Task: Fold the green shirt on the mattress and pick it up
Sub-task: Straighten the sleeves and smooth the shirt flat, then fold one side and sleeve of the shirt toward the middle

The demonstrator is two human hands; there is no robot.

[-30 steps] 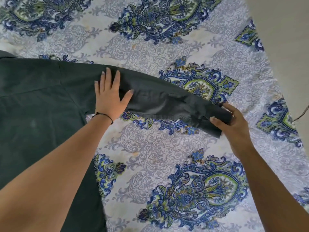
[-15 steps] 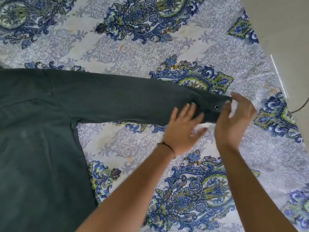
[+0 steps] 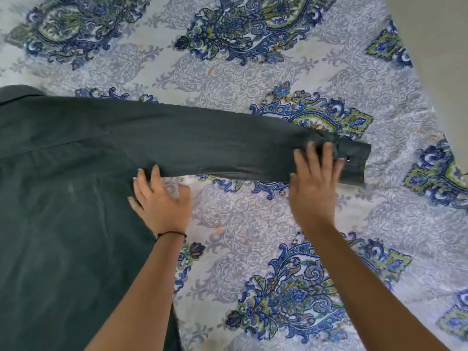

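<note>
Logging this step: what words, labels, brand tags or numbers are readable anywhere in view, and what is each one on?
None: no text can be read in this view.
The green shirt: no label or print shows; its cuff bears only a small round button.
The sheet: floral ornament only, no letters.
The band on the left wrist: plain.

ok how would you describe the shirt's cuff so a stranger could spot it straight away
Start at the dark green shirt lying on the left of the patterned mattress sheet. Follow its long sleeve rightward to the squared end just past the right hand: that is the cuff, the only part with a small shiny button.
</note>
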